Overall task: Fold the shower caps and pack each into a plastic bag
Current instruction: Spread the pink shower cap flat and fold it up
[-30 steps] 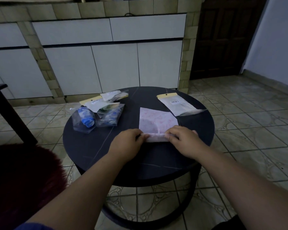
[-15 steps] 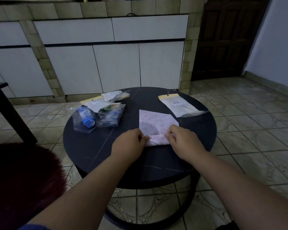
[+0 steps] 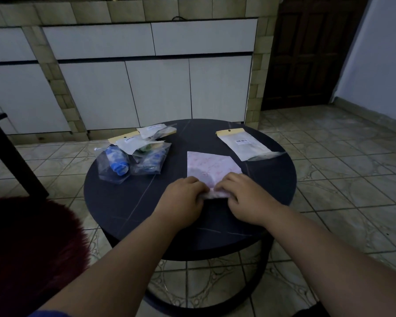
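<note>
Now shower cap (image 3: 209, 165) under fingers (image 3: 224, 183)

My view is dim and bluish, with no clear light source; the cabinets (image 3: 158, 92) bow at the wide-angle edges, and the door (image 3: 306, 53) is lost in shadow.

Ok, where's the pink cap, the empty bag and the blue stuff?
Pink cap (image 3: 209, 165), head view, flat unrolled part.
Empty bag (image 3: 246, 146), head view, clear middle.
Blue stuff (image 3: 117, 162), head view, blue bundle inside its bag.

Left hand (image 3: 183, 197) and right hand (image 3: 245, 197), fingers curled in a grip, nearly touching.
</note>
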